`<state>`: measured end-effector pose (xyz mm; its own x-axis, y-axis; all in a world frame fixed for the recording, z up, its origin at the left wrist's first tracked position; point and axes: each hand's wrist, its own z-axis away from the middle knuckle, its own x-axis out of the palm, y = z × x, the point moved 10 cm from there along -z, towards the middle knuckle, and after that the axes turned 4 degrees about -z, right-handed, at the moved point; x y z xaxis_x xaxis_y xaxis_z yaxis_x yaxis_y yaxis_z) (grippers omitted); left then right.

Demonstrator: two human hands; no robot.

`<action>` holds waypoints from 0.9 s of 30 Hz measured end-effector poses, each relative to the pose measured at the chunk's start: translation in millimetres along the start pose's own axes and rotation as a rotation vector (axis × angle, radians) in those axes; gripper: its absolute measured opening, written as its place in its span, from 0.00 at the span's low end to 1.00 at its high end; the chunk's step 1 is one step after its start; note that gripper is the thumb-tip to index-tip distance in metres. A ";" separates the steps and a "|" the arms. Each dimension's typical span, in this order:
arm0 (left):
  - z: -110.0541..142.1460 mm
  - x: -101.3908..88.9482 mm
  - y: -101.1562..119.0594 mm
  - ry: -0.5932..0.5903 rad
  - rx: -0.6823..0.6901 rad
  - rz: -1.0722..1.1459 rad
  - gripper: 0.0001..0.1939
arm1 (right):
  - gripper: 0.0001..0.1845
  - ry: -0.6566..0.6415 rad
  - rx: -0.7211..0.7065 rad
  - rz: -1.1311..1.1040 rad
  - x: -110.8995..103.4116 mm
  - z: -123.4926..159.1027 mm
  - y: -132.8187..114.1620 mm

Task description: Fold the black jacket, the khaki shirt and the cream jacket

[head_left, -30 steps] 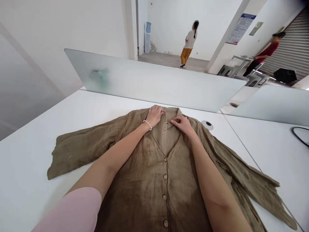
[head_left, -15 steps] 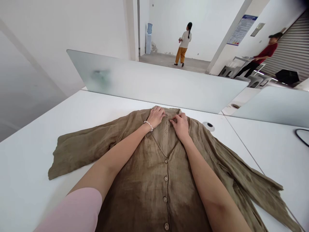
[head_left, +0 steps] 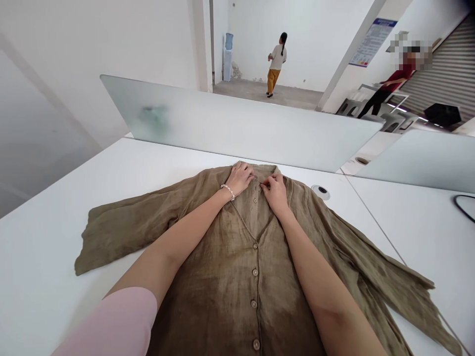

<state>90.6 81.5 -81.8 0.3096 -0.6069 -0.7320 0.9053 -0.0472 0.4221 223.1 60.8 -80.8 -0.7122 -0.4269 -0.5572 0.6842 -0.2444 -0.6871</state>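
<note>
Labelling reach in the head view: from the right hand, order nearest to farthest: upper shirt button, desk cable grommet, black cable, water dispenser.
From the right hand:
1. upper shirt button: just left of the hand, below the collar
2. desk cable grommet: right of the shirt
3. black cable: far right, at the frame edge
4. water dispenser: beyond the frosted partition, against the far wall
</note>
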 end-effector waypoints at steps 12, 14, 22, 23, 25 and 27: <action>4.3 -3.8 24.0 -0.060 0.123 -0.038 0.07 | 0.06 -0.009 0.000 -0.049 0.1 -0.9 0.9; 4.8 0.8 32.7 -0.106 0.167 -0.012 0.08 | 0.09 -0.010 0.002 -0.068 1.6 -1.7 1.4; 5.9 21.3 36.9 -0.188 0.162 0.009 0.09 | 0.09 0.059 0.134 -0.070 -28.7 -15.6 32.4; 5.8 21.0 36.5 -0.184 0.159 0.025 0.09 | 0.10 0.082 0.170 -0.056 -40.1 -17.0 41.9; 5.1 19.6 35.4 -0.174 0.152 0.066 0.08 | 0.11 0.106 0.240 -0.020 -62.4 -18.9 60.3; 3.8 18.8 33.1 -0.168 0.139 0.094 0.09 | 0.09 0.071 0.284 0.009 -77.2 -20.7 72.7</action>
<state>125.3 65.5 -79.5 0.3277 -0.7365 -0.5917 0.8226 -0.0856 0.5622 324.6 94.1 -97.4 -0.7085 -0.3703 -0.6007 0.6997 -0.4794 -0.5298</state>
